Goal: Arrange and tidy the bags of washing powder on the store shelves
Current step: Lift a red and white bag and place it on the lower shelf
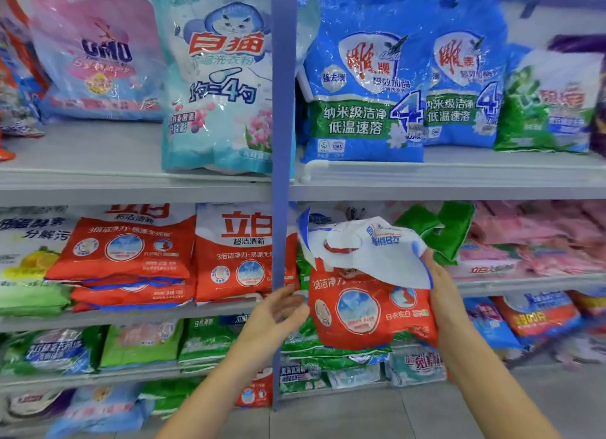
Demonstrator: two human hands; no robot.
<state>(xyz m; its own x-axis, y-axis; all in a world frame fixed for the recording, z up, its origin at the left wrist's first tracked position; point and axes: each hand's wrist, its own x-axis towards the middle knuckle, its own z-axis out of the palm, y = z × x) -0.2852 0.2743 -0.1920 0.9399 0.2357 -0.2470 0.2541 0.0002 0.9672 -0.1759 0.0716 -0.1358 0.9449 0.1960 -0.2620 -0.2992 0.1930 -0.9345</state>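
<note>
Left of centre, 9 o'clock, middle shelf (98, 320): red stack (124, 252) of flat bags, with an upright red bag (236, 252) just beside the blue post (282, 127).
At 10 o'clock, upper shelf (131, 183): pink bag (98, 61) leaning back; pale blue cat bag (219, 88) upright, its right edge against the post.

Item in hand, 5 o'clock: held bag (370, 311), red with a white top, in the air before the middle shelf, just right of the post. Its top flap is crumpled and flopped forward.
- Left hand (278, 314): fingers released, slightly bent, tips at the bag's left edge; contact cannot be told.
- Right hand (441, 294): fingers grasping the bag's right edge.

Step in hand, as judged: setting this bag with its like. To do it well, bring the left hand under the bag's bottom, smooth the flap upward, then carry the bag left past the post and stand it label outward beside the upright red bag.

Obstacles: the post stands between the bag and the red row; that row looks full, so room may have to be made.

At 1 o'clock, upper shelf: two blue bags (364, 94) upright, then a green-and-white bag (551, 104).
At 3 o'clock, middle shelf: green bags (449, 229) behind the held bag, pink bags (541, 238) piled loosely.
</note>
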